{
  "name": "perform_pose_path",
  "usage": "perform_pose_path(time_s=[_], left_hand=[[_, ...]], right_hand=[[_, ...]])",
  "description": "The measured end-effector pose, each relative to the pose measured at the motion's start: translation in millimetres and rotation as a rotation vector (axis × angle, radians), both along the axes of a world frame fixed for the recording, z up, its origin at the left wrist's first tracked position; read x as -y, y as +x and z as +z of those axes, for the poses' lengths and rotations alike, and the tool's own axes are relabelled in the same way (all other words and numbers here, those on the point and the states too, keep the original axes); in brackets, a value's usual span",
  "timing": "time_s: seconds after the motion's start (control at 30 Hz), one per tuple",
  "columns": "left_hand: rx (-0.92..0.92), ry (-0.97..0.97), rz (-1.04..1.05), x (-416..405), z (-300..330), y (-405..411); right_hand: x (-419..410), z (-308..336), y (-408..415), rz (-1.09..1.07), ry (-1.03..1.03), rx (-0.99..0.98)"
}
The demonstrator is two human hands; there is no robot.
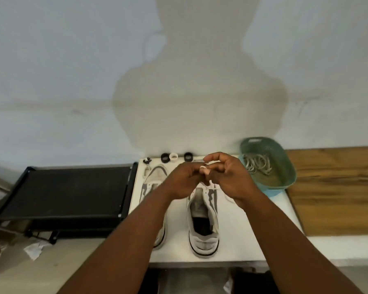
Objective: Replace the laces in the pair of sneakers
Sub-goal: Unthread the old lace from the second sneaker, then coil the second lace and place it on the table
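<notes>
working together above the right sneaker, the left hand (182, 181) and right hand (227, 177) meet with fingers curled, pinching what looks like a pale flat shoelace (203, 169) between them, probably to guide its tip toward an eyelet. just below, the white and grey right sneaker (203, 219) sits heel toward the person on the white tabletop (253, 230), its lace partly threaded. the matching left sneaker (152, 181) lies beside it, mostly hidden by the forearm. a teal plastic basket (285, 166) of loose laces stands near the right.
</notes>
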State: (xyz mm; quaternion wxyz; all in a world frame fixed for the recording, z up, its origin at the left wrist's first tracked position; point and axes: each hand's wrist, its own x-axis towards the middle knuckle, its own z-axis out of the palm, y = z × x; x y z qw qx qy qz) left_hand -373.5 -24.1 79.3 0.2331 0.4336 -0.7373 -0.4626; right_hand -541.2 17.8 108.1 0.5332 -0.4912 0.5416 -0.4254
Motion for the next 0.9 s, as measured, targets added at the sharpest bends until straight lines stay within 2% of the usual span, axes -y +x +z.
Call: perform_pose_path(time_s=[0.17, 0.37, 0.43, 0.5, 0.6, 0.67, 0.77, 0.9], left_hand=[[0.034, -0.091, -0.017, 4.8, 102.9, 15.3], [0.051, -0.262, -0.066, -12.1, 191.9, 1.8], [-0.011, -0.263, -0.038, -16.3, 205.9, -0.2], [-0.146, -0.224, 0.006, -22.5, 214.0, 0.2], [-0.365, -0.1, 0.081, -35.1, 217.3, -4.6], [-0.412, -0.067, 0.139, -43.2, 217.9, -11.4], [-0.289, -0.162, 0.225, -51.2, 221.0, -16.2], [0.081, -0.476, 0.135, -56.1, 236.5, -9.6]], right_hand=[[-14.5, 79.5, -25.7, -0.005, 0.024, 0.019], [-40.7, 139.7, -24.9, 0.257, 0.103, 0.085], [-47.4, 157.5, -22.3, 0.287, 0.072, 0.14], [-50.9, 171.2, -20.8, 0.277, 0.0, 0.227], [-51.2, 188.9, -14.7, 0.213, -0.175, 0.329], [-47.0, 204.4, -8.7, 0.137, -0.297, 0.338], [-34.4, 229.4, -1.6, 0.008, -0.467, 0.21], [-9.2, 248.6, 5.0, -0.102, -0.62, 0.011]])
